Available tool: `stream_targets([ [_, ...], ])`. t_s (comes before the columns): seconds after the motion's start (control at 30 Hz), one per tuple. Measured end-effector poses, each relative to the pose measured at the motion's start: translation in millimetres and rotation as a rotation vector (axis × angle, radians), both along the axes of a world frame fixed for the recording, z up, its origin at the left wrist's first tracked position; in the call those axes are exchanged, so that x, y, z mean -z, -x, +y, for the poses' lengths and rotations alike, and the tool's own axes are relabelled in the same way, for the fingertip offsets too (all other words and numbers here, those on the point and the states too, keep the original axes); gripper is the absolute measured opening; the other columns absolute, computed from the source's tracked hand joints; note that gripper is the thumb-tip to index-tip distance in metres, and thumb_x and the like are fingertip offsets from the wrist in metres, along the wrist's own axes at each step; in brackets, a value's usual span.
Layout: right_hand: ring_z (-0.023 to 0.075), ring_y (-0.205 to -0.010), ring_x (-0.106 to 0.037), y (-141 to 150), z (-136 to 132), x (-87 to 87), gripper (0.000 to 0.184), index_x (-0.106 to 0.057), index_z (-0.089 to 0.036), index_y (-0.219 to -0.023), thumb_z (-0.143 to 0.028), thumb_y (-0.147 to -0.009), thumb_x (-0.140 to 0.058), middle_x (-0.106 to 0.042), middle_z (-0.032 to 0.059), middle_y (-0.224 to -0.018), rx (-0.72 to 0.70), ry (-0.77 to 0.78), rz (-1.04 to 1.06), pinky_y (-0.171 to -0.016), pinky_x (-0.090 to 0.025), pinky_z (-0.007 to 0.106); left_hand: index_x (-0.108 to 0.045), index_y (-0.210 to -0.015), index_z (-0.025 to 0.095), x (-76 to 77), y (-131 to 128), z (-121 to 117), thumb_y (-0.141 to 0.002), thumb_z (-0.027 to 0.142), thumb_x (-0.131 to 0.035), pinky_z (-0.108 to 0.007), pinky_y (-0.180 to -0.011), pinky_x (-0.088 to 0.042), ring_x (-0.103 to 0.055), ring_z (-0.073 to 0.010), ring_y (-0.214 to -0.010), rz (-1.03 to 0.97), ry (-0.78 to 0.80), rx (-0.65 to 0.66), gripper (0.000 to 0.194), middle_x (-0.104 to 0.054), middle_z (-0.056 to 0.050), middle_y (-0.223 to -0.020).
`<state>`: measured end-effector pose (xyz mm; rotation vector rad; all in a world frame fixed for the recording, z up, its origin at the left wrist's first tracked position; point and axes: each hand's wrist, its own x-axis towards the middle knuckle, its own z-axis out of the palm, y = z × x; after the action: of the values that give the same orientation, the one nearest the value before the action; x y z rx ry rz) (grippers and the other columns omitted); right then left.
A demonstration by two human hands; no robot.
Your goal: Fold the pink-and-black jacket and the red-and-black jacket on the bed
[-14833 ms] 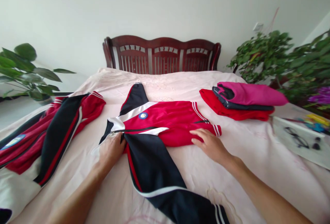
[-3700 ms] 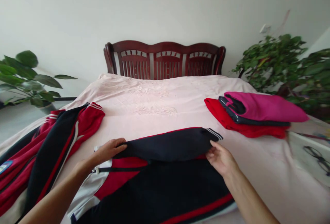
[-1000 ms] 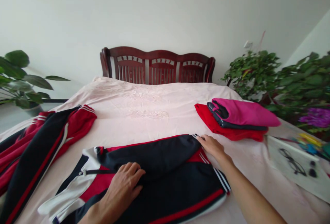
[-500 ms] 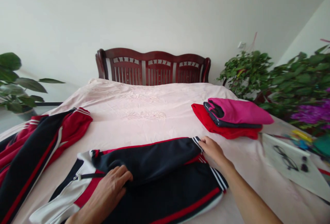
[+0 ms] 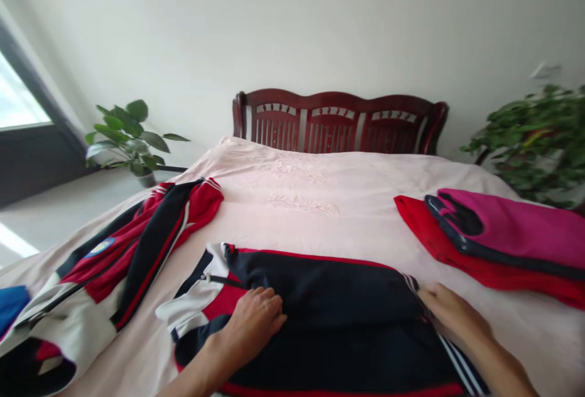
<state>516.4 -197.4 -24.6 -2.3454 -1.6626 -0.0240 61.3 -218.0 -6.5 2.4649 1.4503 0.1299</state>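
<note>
A navy, red and white track jacket (image 5: 333, 299) lies partly folded on the pink bedsheet (image 5: 320, 202) in front of me. My left hand (image 5: 253, 324) rests flat on its left part, beside the zipper and white collar, fingers stretched out. My right hand (image 5: 452, 315) lies at the jacket's right end, by the white-striped cuff, fingers extended and pressing on the cloth. Neither hand grips anything.
A second red and navy jacket (image 5: 128, 251) lies spread at the left. At the right, a folded pink garment (image 5: 512, 229) is stacked on red ones (image 5: 439, 245). A wooden headboard (image 5: 338, 123) stands behind, with plants at left (image 5: 130, 138) and right (image 5: 534, 141).
My view has swung to the left, so the window and left plant show more. Both hands stay on the folded jacket, the left near the zipper, the right at the cuff.
</note>
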Motion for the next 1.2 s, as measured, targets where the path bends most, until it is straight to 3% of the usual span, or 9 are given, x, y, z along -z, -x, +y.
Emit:
stream_targets([
  [0.1,0.0324,-0.081,-0.07,5.0,8.8,-3.4,0.031,-0.07,-0.027,-0.094,-0.043,-0.08,-0.047,-0.073,0.0167,-0.098,-0.001,-0.165,-0.006,-0.066,-0.049,0.044,-0.066,-0.088,0.023,-5.7,-7.5,2.2,-0.094,0.031,-0.05,-0.035,-0.083,-0.047,-0.063,-0.0215,-0.088,-0.103,-0.07,-0.072,0.019,-0.068,-0.006,-0.091],
  [0.23,0.0309,-0.119,-0.059,76.3,15.3,-22.4,0.052,-0.053,-0.019,-0.133,-0.045,-0.093,-0.033,-0.062,0.0165,-0.129,-0.273,-0.427,-0.066,-0.097,-0.046,0.045,-0.064,-0.118,0.024,-3.8,-25.0,17.9,-0.095,0.03,-0.048,-0.043,-0.108,-0.041,-0.051,-0.0267,-0.128,-0.253,-0.237,-0.115,0.028,-0.06,-0.01,-0.134],
  [0.37,0.0327,-0.134,-0.046,129.1,14.6,6.7,0.052,-0.05,-0.018,-0.139,-0.042,-0.096,-0.033,-0.054,0.0151,-0.141,-0.441,-0.386,-0.281,-0.109,-0.035,0.052,-0.05,-0.14,0.02,22.3,-22.1,40.7,-0.092,0.044,-0.054,-0.054,-0.119,-0.024,-0.026,-0.0353,-0.147,-0.152,-0.301,-0.181,0.054,-0.039,-0.016,-0.155],
  [0.47,0.0332,-0.13,-0.05,124.2,13.9,44.0,0.049,-0.056,-0.017,-0.135,-0.036,-0.095,-0.033,-0.06,0.0163,-0.134,-0.438,-0.373,-0.361,-0.108,-0.034,0.052,-0.044,-0.147,0.026,43.3,-0.3,54.9,-0.091,0.053,-0.053,-0.058,-0.119,-0.02,-0.024,-0.0375,-0.148,-0.079,-0.253,-0.231,0.062,-0.036,-0.014,-0.158],
  [0.57,0.033,-0.128,-0.052,110.4,15.3,62.4,0.048,-0.059,-0.018,-0.133,-0.033,-0.093,-0.036,-0.062,0.0151,-0.133,-0.47,-0.357,-0.363,-0.108,-0.034,0.052,-0.038,-0.15,0.03,52.9,21.9,65.8,-0.093,0.057,-0.048,-0.058,-0.119,-0.02,-0.024,-0.0371,-0.148,-0.058,-0.2,-0.245,0.064,-0.035,-0.013,-0.158],
  [0.77,0.0336,-0.127,-0.052,112.6,16.1,57.1,0.049,-0.059,-0.027,-0.134,-0.033,-0.089,-0.042,-0.066,0.0113,-0.129,-0.457,-0.373,-0.291,-0.105,-0.036,0.054,-0.049,-0.143,0.025,42.1,48.1,83.8,-0.098,0.041,-0.045,-0.046,-0.119,-0.027,-0.035,-0.0266,-0.144,-0.152,-0.198,-0.223,0.048,-0.048,-0.009,-0.15],
  [0.93,0.0333,-0.124,-0.055,114.9,16.1,53.6,0.05,-0.057,-0.024,-0.135,-0.034,-0.089,-0.039,-0.067,0.0123,-0.126,-0.456,-0.354,-0.337,-0.104,-0.037,0.054,-0.058,-0.128,0.022,22.2,85.6,79.7,-0.096,0.018,-0.036,-0.037,-0.111,-0.038,-0.051,-0.022,-0.129,-0.243,-0.318,-0.715,0.039,-0.057,-0.009,-0.136],
  [1.07,0.0338,-0.122,-0.055,115.5,16.9,52.2,0.053,-0.059,-0.013,-0.131,-0.037,-0.093,-0.032,-0.065,0.0181,-0.127,-0.444,-0.367,-0.404,-0.106,-0.037,0.052,-0.054,-0.124,0.017,16.5,112.7,69.2,-0.095,0.036,-0.042,-0.042,-0.091,-0.049,-0.063,-0.0307,-0.111,-0.217,-0.226,-0.926,0.037,-0.061,-0.016,-0.124],
  [1.2,0.0323,-0.122,-0.056,117.3,16.6,51.2,0.051,-0.058,-0.016,-0.131,-0.037,-0.094,-0.03,-0.066,0.0155,-0.126,-0.439,-0.371,-0.4,-0.106,-0.037,0.051,-0.056,-0.116,0.021,22.1,121.9,72.5,-0.088,0.052,-0.052,-0.04,-0.08,-0.05,-0.068,-0.0313,-0.097,-0.223,-0.076,-0.97,0.042,-0.072,-0.01,-0.1],
])
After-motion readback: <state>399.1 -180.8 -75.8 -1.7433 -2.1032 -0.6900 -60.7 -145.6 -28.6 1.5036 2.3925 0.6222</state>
